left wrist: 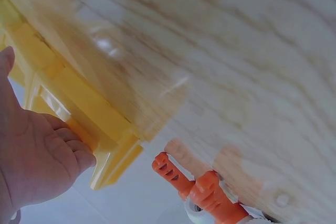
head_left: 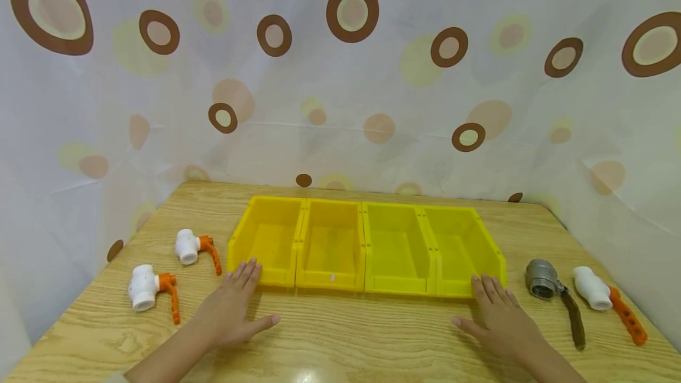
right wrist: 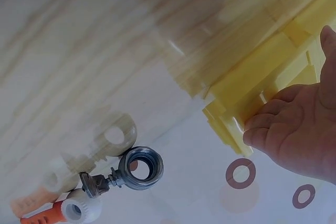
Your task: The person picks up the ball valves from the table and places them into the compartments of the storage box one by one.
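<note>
Hands [head_left: 229, 312] [head_left: 500, 321] spread, touching fronts of outer yellow bins [head_left: 279, 278]; valves [head_left: 142, 288] on wooden table [head_left: 362, 336] at both sides

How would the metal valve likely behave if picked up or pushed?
The metal valve is probably heavy for its size, given its thick-looking metal body. That rounded body could start to roll, but the long handle jutting to one side would likely make it swivel instead. Lifted by the handle, it may hang body-down.
</note>
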Motion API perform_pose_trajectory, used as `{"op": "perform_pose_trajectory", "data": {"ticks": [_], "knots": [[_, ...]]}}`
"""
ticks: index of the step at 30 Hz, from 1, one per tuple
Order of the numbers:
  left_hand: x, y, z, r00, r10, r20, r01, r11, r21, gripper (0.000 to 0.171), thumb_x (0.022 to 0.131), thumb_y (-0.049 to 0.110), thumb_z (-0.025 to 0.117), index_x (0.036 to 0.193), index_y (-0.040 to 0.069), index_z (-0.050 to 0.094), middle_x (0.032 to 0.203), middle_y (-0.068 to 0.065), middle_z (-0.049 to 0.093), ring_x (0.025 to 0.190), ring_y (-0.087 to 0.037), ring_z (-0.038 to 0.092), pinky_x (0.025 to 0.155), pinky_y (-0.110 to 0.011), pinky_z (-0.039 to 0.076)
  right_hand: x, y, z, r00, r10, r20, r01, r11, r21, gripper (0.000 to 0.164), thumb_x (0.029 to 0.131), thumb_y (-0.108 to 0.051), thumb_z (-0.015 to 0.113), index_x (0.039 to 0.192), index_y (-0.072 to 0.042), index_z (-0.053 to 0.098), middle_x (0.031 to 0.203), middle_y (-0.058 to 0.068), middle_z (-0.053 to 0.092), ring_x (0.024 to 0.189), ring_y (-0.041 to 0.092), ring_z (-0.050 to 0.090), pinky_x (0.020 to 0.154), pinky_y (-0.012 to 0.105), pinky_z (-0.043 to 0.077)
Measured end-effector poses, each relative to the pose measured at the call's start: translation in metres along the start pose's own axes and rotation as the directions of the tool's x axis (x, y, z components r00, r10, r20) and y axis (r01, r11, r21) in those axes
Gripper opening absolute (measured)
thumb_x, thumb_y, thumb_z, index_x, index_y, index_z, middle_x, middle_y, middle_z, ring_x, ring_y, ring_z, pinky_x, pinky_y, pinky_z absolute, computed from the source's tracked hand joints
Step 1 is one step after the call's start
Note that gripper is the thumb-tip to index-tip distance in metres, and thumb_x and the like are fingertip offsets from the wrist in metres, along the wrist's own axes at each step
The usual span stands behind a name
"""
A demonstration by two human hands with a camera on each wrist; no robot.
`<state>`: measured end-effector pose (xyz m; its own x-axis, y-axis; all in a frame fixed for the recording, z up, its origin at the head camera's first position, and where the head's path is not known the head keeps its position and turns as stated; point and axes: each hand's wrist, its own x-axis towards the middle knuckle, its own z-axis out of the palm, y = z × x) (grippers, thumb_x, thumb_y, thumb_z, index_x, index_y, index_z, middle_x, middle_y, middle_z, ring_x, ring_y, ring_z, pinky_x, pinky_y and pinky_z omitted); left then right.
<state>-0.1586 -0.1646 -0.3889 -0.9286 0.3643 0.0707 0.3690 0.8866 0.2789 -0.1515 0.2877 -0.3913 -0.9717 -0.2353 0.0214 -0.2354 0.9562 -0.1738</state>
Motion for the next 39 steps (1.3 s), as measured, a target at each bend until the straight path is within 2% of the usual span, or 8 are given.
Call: {"op": "perform_pose_trajectory", "data": {"ticks": [13,22,39], "knots": [[-0.0047,0.0010,-0.0008,1.000,0.010,-0.015,-0.010,1.000,0.009,0.095,0.082,0.062,0.052,0.141,-0.008,0.029,0.149,-0.026,0.024,0.137,-0.042,0.026,0.109,-0.055,0.027,-0.0020,-0.0009,0.0001,1.000,0.005,0.001,-0.005,1.000,0.002,0.092,0.084,-0.055,0.056,0.137,0.016,0.029,0.141,0.040,0.025,0.128,0.056,0.026,0.099,0.070,0.023],[-0.0070,0.0006,-0.0009,1.000,-0.001,0.006,0.001,1.000,-0.004,0.096,0.082,0.063,0.052,0.142,-0.008,0.028,0.149,-0.026,0.023,0.138,-0.042,0.024,0.109,-0.055,0.026,-0.0042,-0.0009,0.0000,1.000,0.003,0.004,-0.004,1.000,0.026,0.092,0.083,-0.053,0.058,0.137,0.016,0.028,0.142,0.039,0.024,0.129,0.056,0.024,0.100,0.069,0.023],[-0.0104,0.0024,0.0012,1.000,0.005,-0.013,-0.005,1.000,0.015,0.096,0.082,0.064,0.052,0.141,-0.008,0.030,0.148,-0.026,0.026,0.137,-0.041,0.027,0.109,-0.054,0.028,-0.0075,0.0009,0.0012,1.000,0.002,0.011,-0.002,1.000,0.013,0.092,0.083,-0.054,0.057,0.137,0.015,0.030,0.142,0.038,0.026,0.129,0.055,0.027,0.100,0.068,0.023]]}}
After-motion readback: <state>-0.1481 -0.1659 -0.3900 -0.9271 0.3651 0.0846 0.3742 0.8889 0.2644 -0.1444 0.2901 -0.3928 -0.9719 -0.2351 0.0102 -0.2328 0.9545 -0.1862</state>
